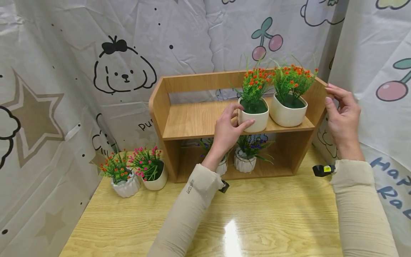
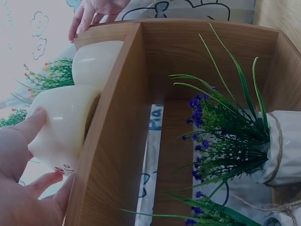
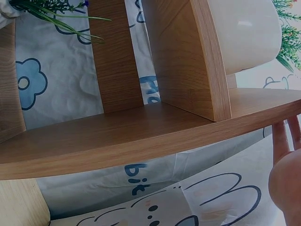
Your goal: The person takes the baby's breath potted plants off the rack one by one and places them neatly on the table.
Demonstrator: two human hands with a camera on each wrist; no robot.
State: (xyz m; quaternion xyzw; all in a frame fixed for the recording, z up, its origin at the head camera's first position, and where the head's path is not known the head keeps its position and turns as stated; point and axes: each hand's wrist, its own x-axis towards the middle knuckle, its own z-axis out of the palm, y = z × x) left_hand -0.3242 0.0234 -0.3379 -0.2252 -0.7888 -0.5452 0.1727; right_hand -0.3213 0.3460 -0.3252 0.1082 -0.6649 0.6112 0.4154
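On the upper board of a two-tier wooden shelf (image 1: 192,119), my left hand (image 1: 228,130) grips a white flower pot (image 1: 257,121) with orange flowers, thumb on its front and fingers at its left side. In the left wrist view the thumb lies against that pot (image 2: 61,122). A second white pot (image 1: 289,112) with orange flowers stands just to its right. At the shelf's right side panel, my right hand (image 1: 345,119) touches the edge with extended fingertips. The right wrist view shows its fingers (image 3: 281,143) against the panel's outer side.
Two ribbed white pots with purple flowers (image 1: 245,164) stand on the lower tier, one partly behind my left forearm. Left of the shelf on the table (image 1: 257,214) are a pot with orange flowers (image 1: 126,185) and one with pink flowers (image 1: 156,180). A patterned curtain (image 1: 186,39) hangs behind.
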